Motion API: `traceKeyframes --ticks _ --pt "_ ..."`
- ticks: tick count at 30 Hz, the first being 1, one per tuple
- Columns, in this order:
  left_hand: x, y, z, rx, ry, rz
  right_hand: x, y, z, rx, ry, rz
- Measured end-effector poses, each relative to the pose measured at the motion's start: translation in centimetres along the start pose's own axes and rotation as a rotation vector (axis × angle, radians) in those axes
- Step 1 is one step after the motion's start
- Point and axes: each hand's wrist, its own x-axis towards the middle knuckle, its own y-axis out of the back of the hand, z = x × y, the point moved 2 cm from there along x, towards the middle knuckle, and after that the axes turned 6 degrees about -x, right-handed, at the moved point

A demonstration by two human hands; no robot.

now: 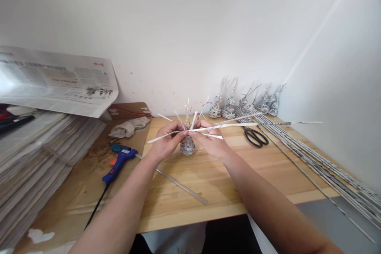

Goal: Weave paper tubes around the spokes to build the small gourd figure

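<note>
A small woven newspaper piece with a rounded body point(187, 147) stands on the wooden table between my hands. Several rolled paper sticks fan out from its top. My left hand point(167, 138) is closed at the top of the piece, thumb and fingers pinching the sticks on the left side. My right hand point(212, 139) pinches a long rolled paper stick point(238, 125) at the same spot, and that stick reaches far out to the right. Both thumb tips nearly meet there. The fingers behind the sticks are partly hidden.
Several finished-looking woven pieces point(229, 109) line the wall. Black-handled scissors point(256, 137) and a bundle of paper sticks point(309, 160) lie right. Left are a blue glue gun point(119, 162) with a long glue stick point(181, 185), a cloth point(127, 127) and stacked newspapers point(38, 158).
</note>
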Motion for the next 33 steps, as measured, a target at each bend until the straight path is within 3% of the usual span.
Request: traceKeyframes --ticks 7,14,20,27,33 --pt "-0.3 -0.2 0.1 0.103 -0.021 -0.026 0.0 -0.7 0.9 0.229 -0.133 0.059" --pt "-0.4 -0.4 0.4 0.177 -0.018 0.017 0.2 -0.8 0.7 0.437 -0.091 0.110" --pt "-0.1 -0.3 0.3 0.118 -0.007 0.093 0.2 -0.2 0.0 0.265 0.063 0.117" --pt "0.1 -0.2 0.5 0.071 -0.013 0.100 -0.2 0.0 -0.8 -0.232 0.287 0.235" --pt "0.1 0.1 0.5 0.056 -0.002 0.067 -0.2 -0.3 0.1 -0.089 0.191 0.154"
